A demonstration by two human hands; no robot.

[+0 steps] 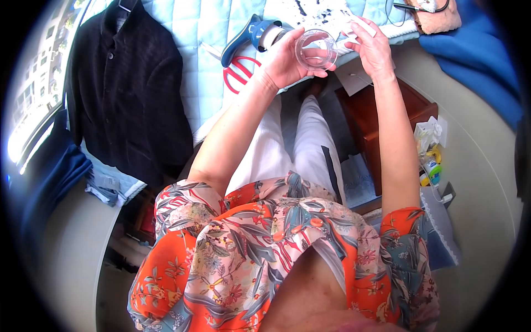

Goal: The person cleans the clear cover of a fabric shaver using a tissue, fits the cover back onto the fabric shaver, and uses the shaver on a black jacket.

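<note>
My left hand (pixel 287 58) grips a small clear plastic cup (pixel 316 48), its open mouth turned toward me, above the edge of a light blue quilted surface (pixel 193 33). My right hand (pixel 373 47) is raised just right of the cup and pinches a small white piece (pixel 362 25), which looks like paper or a packet. The two hands are close together, almost touching at the cup's rim.
A blue iron (pixel 251 34) and red scissors (pixel 239 73) lie on the quilted surface. A black jacket (pixel 124 88) hangs at the left. A reddish wooden stool (pixel 381 119) stands below the hands, with small bottles and bags (pixel 430 160) on the floor to its right.
</note>
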